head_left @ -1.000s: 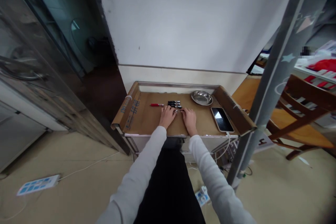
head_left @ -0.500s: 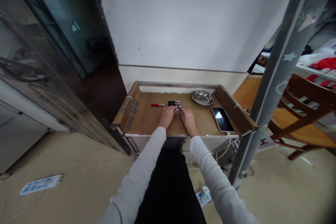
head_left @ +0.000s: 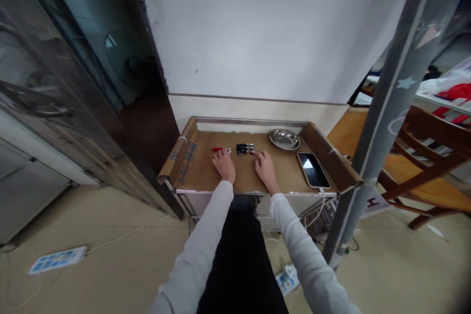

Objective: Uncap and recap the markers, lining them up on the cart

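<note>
On the cardboard-lined table, a small red marker [head_left: 216, 149] with a white end lies at the left. My left hand [head_left: 224, 166] is over its near side, fingers bent and apart, fingertips touching or just above it; contact is partly hidden. Several black markers [head_left: 244, 147] with silvery ends lie side by side in a short stack of rows at the middle. Beside their right end is my right hand [head_left: 266, 169], its index finger stretched towards the nearest marker and the other fingers loosely curled. Nothing shows in its grasp.
A round steel dish [head_left: 284, 139] stands at the back right. In front of it lies a phone [head_left: 312, 170] with a white cable. Folded cardboard sides [head_left: 327, 151] edge the table, and a grey metal post [head_left: 375, 122] rises at the right.
My left hand has left the black markers and moved left to the red marker. My right hand stays near the black markers, which now lie more fully in view.
</note>
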Available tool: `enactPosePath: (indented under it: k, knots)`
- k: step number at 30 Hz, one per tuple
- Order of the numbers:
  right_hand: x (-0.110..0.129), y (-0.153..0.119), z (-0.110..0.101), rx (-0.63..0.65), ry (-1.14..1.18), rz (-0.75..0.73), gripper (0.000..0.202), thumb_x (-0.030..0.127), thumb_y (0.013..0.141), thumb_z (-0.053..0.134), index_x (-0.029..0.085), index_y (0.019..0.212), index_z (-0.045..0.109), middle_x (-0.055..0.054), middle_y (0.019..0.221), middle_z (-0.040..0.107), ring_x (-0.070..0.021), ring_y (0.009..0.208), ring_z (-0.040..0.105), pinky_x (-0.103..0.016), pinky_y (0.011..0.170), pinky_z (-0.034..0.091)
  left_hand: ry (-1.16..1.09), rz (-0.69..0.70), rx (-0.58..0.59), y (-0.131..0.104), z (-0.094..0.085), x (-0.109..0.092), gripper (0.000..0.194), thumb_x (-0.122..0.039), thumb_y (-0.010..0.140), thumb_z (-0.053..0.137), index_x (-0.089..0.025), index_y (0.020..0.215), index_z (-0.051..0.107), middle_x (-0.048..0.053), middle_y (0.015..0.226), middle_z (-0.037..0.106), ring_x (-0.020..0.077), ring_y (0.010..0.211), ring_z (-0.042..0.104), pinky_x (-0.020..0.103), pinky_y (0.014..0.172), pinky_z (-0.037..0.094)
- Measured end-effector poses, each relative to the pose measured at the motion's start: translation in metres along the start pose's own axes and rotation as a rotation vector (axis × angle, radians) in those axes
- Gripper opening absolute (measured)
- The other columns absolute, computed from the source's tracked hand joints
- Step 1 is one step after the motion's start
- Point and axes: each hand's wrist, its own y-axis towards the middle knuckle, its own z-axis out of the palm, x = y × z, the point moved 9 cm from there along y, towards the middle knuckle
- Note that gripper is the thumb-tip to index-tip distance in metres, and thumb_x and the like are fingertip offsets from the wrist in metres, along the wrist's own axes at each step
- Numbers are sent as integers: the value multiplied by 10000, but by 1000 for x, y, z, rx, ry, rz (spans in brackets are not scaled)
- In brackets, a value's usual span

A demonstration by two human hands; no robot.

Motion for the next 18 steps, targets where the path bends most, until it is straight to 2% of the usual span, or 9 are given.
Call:
enactPosePath:
  k: [2,5,8,11,16,18]
  knots:
    - [-9,-1,0,-7,-123,62,352,126,814,370,169,1071,606,-115,1026,544,-217,960,475,-359,882,388,13,-22,19,4,7,4,262,-117,873,337,-143,1028,546,155,1031,548,280,956,489,409,804,371]
    - [-9,-1,5,25,-256,71,356,129,813,396,183,1100,600,-123,1041,520,-224,944,451,-350,854,366,-65,67,47,10,17,-1,273,-39,831,346,-130,1002,539,139,1041,533,240,953,503,368,838,381]
    - [-6,0,11,71,-348,69,385,135,816,415,209,1165,559,-124,1081,505,-231,964,433,-343,840,342,-128,124,52,11,19,-6,280,-8,800,368,-138,990,526,117,1043,533,222,950,511,358,855,383]
    - [-8,1,15,97,-390,83,350,154,828,419,201,1143,565,-122,1047,513,-229,942,433,-335,821,330,-166,161,50,9,16,-12,254,-36,800,402,-156,990,518,105,1032,528,224,956,511,366,848,391]
    - [-4,1,19,100,-374,12,263,170,849,404,188,1048,575,-94,992,529,-210,912,441,-308,805,318,-197,472,167,-6,22,-44,193,-122,838,434,-176,1000,522,82,1007,519,197,959,511,333,875,394]
    - [-6,1,19,90,-393,25,251,196,856,411,180,1054,564,-94,988,535,-213,913,442,-307,798,317,-165,512,202,-9,27,-48,165,-162,845,456,-172,993,526,81,988,523,203,962,507,349,885,393]
